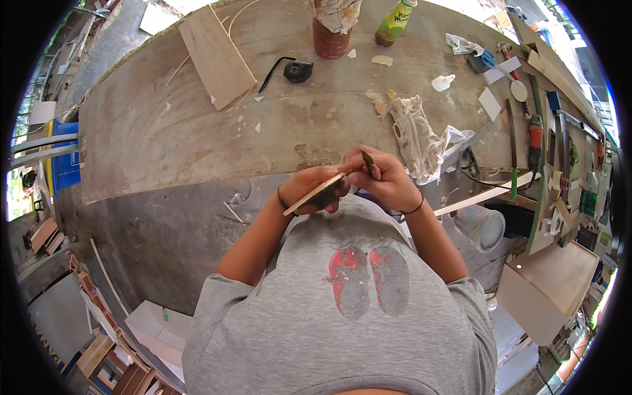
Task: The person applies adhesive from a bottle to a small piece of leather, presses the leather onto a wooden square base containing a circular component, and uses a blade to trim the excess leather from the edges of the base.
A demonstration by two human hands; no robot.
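My left hand [311, 189] grips a thin flat wooden piece [315, 193], held edge-up close to my chest over the near edge of the workbench [197, 131]. My right hand [385, 178] pinches a small dark tool or scrap [370, 164] and presses it against the upper end of that wooden piece. Both hands touch each other above my grey shirt. What the dark thing exactly is cannot be made out.
On the bench lie a wooden board [217, 56], a black tape measure [297, 71], a brown jar [330, 39], a green bottle [395, 21] and crumpled work gloves [421, 135]. Hand tools and wood strips crowd the right side [533, 138]. A white bucket [484, 227] stands below.
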